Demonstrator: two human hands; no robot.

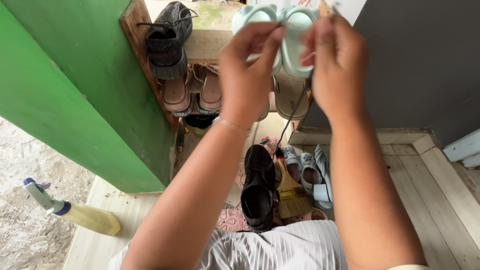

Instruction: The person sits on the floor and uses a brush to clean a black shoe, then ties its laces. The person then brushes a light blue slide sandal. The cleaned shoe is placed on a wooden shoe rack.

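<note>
— What have the hands got hold of?

— A pair of pale mint slippers [280, 35], pressed together and held up high against the top of the wooden shoe rack [137, 35]. The left hand [247, 70] has its grip closed on the nearer slipper, thumb and fingers pinched round its side. The right hand [337, 65] is closed on the other one from the right edge.

— And what crowds the rack around them?

— A black knitted sneaker [167, 40] stands on the top shelf, just left of the slippers. Below it, a pair of brown sandals [192, 92] sits toes-down, and a beige slipper [290, 95] hangs right under the mint pair, partly behind the hands.

— Anything hanging in the way?

— A dark cord [295, 110] runs down from near the right hand to a hand brush [291, 195] with a yellow handle and straw-coloured bristles, hanging over the floor.

— What lies below?

— Another black sneaker [257, 190], pale blue children's sandals [305, 172] beside the brush, and a pink sole [231, 219] near the striped shirt. Far left, a yellow spray bottle [75, 212] lies on the pale boards by the green door [75, 90].
</note>
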